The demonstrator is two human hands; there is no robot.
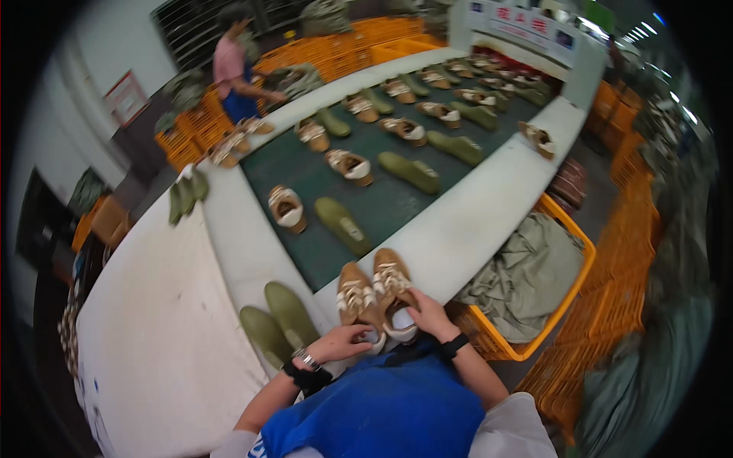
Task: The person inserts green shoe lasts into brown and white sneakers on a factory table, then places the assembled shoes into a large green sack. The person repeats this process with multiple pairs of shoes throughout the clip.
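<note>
Two tan sneakers with white laces stand side by side on the white ledge in front of me, toes pointing away. At the heel of the left sneaker [353, 294] is my left hand [341, 343], its fingers curled at the shoe's opening. My right hand [429, 314] grips the right sneaker [391, 273] by its collar, fingertips at the opening. White lining shows inside both shoes. Left of my left hand lie two olive-green shoe lasts or foot-shaped inserts [290, 311], close together; which kind I cannot tell.
A dark green conveyor belt [259, 164] carries rows of tan sneakers and green foot-shaped pieces. An orange crate [592, 256] with grey-green cloth stands at my right, beside stacked orange crates [611, 305]. Another person [231, 65] stands across the belt. A lone sneaker [537, 140] sits on the right ledge.
</note>
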